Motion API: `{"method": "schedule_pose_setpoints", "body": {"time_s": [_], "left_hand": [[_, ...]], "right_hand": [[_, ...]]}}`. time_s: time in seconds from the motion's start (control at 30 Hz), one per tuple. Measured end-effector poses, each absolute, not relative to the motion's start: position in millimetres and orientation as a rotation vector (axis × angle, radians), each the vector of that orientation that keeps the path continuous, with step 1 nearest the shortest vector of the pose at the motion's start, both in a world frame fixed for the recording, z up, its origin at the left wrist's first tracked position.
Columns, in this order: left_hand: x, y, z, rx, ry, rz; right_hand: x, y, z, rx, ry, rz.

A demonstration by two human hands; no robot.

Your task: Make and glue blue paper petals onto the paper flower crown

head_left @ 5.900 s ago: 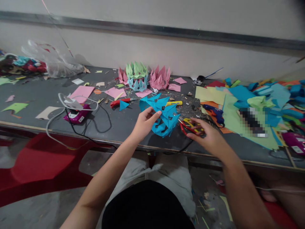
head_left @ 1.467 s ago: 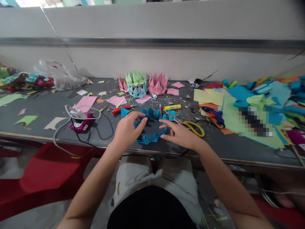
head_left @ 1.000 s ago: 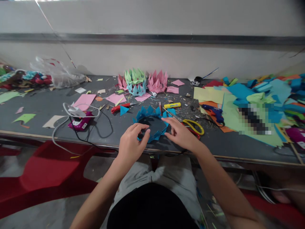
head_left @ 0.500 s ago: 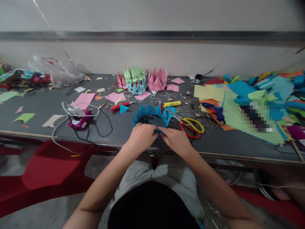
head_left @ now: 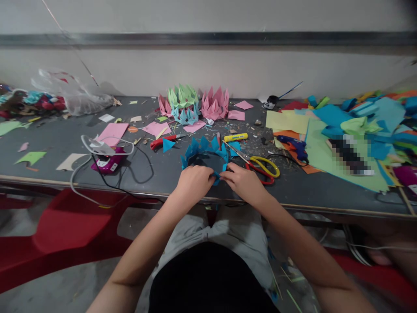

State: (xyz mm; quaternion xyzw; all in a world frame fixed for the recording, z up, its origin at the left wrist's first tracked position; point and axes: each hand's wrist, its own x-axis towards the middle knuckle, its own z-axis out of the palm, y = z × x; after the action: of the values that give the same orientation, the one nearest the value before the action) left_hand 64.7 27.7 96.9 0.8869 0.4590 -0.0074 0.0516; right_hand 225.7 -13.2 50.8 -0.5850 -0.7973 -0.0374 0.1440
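Note:
A ring of folded blue paper points (head_left: 203,150) lies on the dark table (head_left: 58,143) near its front edge. My left hand (head_left: 194,182) and my right hand (head_left: 243,182) meet at the ring's near side, fingers pinched on the two ends of the blue paper. Just right of the ring lie scissors (head_left: 260,165) with yellow and red handles, blades pointing toward the ring. A loose blue paper triangle (head_left: 168,144) rests to the ring's left.
Finished pink, green and blue paper crowns (head_left: 192,104) stand at the back. A red cutter (head_left: 163,140), yellow glue stick (head_left: 236,137), blue glue gun (head_left: 293,147), purple device with cables (head_left: 106,163) and coloured paper sheets (head_left: 329,143) lie around. A red chair (head_left: 65,226) stands at left.
My right hand left the scissors on the table. The blue paper went from a loose crumple to an open ring, and both hands came together pinching its near ends.

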Motion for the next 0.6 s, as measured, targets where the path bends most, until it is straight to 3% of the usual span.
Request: {"method": "schedule_pose_setpoints", "body": {"time_s": [0.27, 0.6], "left_hand": [[61.0, 29.1, 94.5, 2.665, 1.413, -0.031], [58.7, 29.5, 95.0, 2.604, 1.409, -0.011]], "right_hand": [[232.4, -14.3, 39.9, -1.328, -1.967, 0.12], [248.9, -25.7, 47.6, -1.302, -1.591, 0.239]]}}
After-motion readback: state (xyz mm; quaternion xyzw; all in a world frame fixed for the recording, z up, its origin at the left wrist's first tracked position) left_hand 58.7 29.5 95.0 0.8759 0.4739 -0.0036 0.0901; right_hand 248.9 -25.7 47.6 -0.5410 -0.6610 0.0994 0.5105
